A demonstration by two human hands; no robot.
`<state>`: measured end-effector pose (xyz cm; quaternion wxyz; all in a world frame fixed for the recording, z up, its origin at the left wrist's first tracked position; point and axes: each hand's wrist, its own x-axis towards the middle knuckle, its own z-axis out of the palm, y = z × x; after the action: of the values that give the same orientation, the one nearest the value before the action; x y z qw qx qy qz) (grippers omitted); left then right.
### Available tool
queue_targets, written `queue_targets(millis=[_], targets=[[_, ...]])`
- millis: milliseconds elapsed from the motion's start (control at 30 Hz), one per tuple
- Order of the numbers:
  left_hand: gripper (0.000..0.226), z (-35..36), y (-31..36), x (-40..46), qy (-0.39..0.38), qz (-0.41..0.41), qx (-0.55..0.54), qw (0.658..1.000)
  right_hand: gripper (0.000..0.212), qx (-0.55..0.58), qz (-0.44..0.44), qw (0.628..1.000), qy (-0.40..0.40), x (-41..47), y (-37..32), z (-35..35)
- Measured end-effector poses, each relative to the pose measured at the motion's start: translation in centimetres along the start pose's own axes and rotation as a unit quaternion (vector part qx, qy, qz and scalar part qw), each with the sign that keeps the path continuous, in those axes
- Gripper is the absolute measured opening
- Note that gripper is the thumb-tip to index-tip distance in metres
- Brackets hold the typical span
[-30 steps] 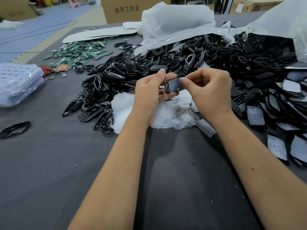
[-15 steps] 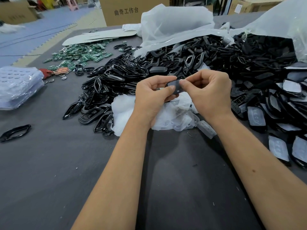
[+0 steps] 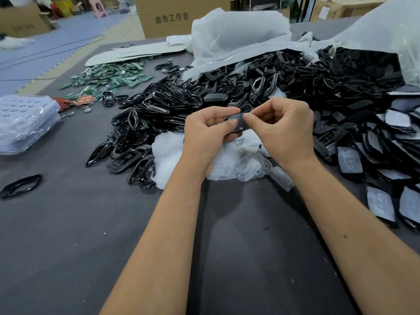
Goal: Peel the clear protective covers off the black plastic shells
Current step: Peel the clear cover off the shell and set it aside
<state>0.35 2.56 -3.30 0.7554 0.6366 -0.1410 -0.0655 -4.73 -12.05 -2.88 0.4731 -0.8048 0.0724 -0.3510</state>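
I have only one view, a wide-angle camera on the person's head, looking forward and down across the grey table point(image 3: 68, 246). The forearms reach in from the bottom edge, close to the lens; the far edge shows cardboard boxes point(image 3: 179, 17) and floor.

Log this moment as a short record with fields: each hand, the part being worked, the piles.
left hand: grips the black shell from its left side
right hand: pinches the shell's right end
peeled clear covers: heaped under the hands
covered shells: at right
black frames: piled at left
green circuit boards: far left
table: dark grey
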Motion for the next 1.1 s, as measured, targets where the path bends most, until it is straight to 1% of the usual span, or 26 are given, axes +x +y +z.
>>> queue_targets(millis=[300,600,800,933,1100], targets=[[0.020,0.30,0.39,-0.24,0.017,-0.018,-0.007,1.000,0.011,-0.005,-0.012,1.000,-0.002,-0.11,-0.06,0.14],[0.014,0.35,0.49,-0.42,0.015,-0.022,-0.040,0.999,0.012,-0.006,-0.016,1.000,0.002,-0.15,-0.10,0.17],[0.016,0.25,0.42,-0.31,0.022,-0.029,-0.037,0.999,0.012,-0.004,-0.019,1.000,-0.001,-0.23,-0.27,0.16],[0.016,0.21,0.35,-0.30,0.019,-0.027,-0.038,0.999,0.012,-0.006,-0.016,1.000,-0.001,-0.33,-0.36,0.17],[0.017,-0.14,0.21,-0.29,-0.007,-0.012,-0.032,0.999,0.016,-0.006,-0.009,1.000,0.010,-0.33,-0.32,0.17]])
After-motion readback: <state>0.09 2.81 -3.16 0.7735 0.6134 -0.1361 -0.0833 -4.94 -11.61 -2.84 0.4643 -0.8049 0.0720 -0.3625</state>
